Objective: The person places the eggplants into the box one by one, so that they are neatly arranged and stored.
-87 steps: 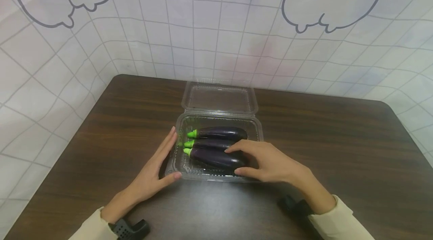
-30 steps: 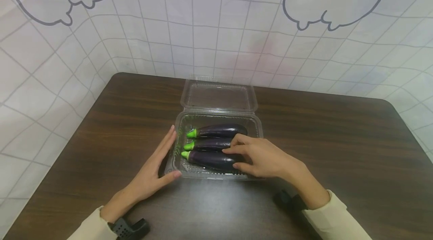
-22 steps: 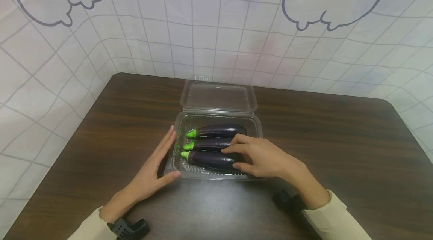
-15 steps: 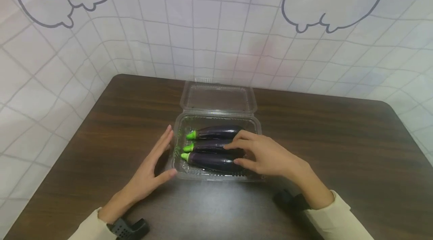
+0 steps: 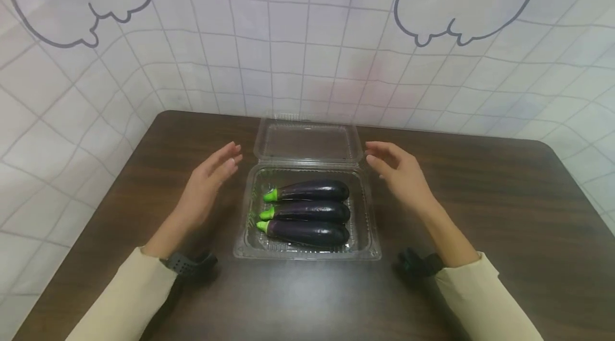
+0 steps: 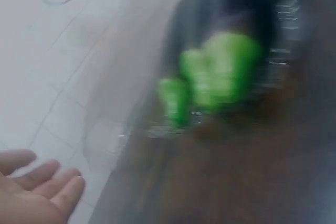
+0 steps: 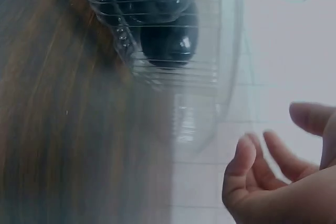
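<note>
Three dark purple eggplants (image 5: 312, 211) with green stems lie side by side in a clear plastic clamshell box (image 5: 307, 254). Its hinged lid (image 5: 308, 141) lies back behind the tray. To the left of the lid, my left hand (image 5: 204, 181) hovers with loosely bent fingers, apart from the box. On the other side my right hand (image 5: 401, 173) is level with the lid's right edge, holding nothing. The left wrist view shows the green stems (image 6: 226, 72) blurred. In the right wrist view the rounded ends of the eggplants (image 7: 170, 43) show through the box wall.
The box stands on a dark wooden table (image 5: 307, 303). Behind the table hangs a white cloth backdrop (image 5: 298, 37) with a grid and cartoon outlines. A black wrist strap (image 5: 192, 264) is on each forearm.
My right hand has come off the nearer eggplants and moved back and right, beside the lid. The left hand has left the tray's left side and moved up towards the lid.
</note>
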`<state>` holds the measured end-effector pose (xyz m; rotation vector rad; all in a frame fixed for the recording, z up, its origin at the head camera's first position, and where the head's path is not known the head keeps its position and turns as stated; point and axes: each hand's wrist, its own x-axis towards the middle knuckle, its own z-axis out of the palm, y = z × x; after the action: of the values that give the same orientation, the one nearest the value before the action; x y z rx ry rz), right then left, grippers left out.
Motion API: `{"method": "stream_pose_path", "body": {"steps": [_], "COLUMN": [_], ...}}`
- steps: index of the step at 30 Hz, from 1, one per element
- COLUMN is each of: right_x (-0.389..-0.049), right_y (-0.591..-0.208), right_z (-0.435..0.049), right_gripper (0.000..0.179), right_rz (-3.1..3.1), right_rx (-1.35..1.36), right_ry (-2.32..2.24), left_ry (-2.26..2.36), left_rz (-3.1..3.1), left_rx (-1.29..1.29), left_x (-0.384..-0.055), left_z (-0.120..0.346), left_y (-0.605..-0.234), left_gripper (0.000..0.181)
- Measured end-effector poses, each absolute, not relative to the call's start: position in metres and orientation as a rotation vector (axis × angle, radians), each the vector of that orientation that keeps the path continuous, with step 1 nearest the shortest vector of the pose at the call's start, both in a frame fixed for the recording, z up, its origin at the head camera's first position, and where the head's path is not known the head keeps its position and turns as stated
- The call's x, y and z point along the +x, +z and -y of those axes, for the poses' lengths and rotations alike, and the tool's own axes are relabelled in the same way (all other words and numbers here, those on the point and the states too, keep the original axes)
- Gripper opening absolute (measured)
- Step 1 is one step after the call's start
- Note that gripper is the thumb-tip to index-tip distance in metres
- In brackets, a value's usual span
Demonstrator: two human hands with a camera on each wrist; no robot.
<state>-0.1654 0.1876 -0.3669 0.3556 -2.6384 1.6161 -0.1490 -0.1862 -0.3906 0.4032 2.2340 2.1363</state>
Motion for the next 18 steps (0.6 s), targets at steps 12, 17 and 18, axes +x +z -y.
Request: {"method": "stream_pose_path", "body": {"steps": [12, 17, 18], "right_x": [-0.196, -0.199, -0.2], "right_y": [-0.373, -0.376, -0.377], "right_z": [-0.181, -0.177, -0.177], "right_gripper": [0.059, 0.055, 0.055], "right_rz": [2.529, 2.422, 2.409], "right_rx": [0.037, 0.029, 0.031], "right_ry": [2.222, 2.383, 2.401], "left_ry": [2.387, 2.45, 2.463], "left_rz": [-1.677, -1.472, -1.438], "left_rx": [0.141, 0.152, 0.149], "left_x": [-0.201, -0.202, -0.202], "left_z": [0.176, 0.177, 0.177], "left_y": [-0.392, -0.389, -0.388], "left_gripper": [0.068, 0.073, 0.074]}}
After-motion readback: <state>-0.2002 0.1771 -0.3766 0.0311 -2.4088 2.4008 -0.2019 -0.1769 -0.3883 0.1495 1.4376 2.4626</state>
